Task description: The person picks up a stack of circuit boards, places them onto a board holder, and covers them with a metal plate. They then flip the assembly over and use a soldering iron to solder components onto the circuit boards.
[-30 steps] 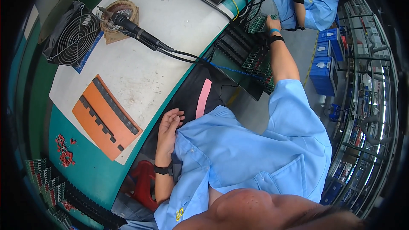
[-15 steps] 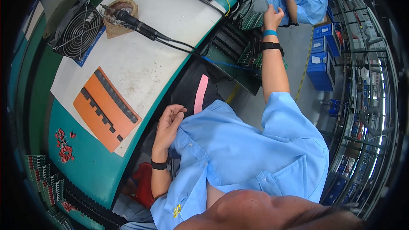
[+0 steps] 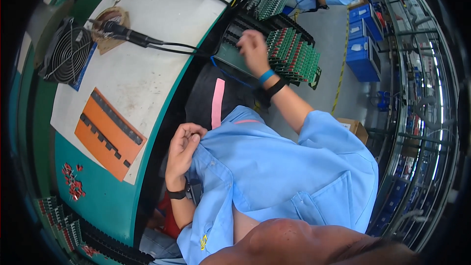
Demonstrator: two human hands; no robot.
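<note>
Two bare hands. Right hand [image 3: 254, 55]: over the rack [image 3: 229, 56], just beside rows of green-and-red boards [image 3: 294, 56]; fingers half-curled, slightly blurred, nothing visible in grasp. Left hand [image 3: 181, 153]: at the front of the blue shirt [image 3: 274, 159], near a pink strip [image 3: 217, 102]; fingers loosely bent, grip on fabric impossible to tell. On the surface [image 3: 147, 81]: orange mat [image 3: 109, 134]. Markings: yellow lettering [image 3: 203, 242] on shirt; white labels [image 3: 358, 47] on blue bins [image 3: 362, 66], too small to read.
</note>
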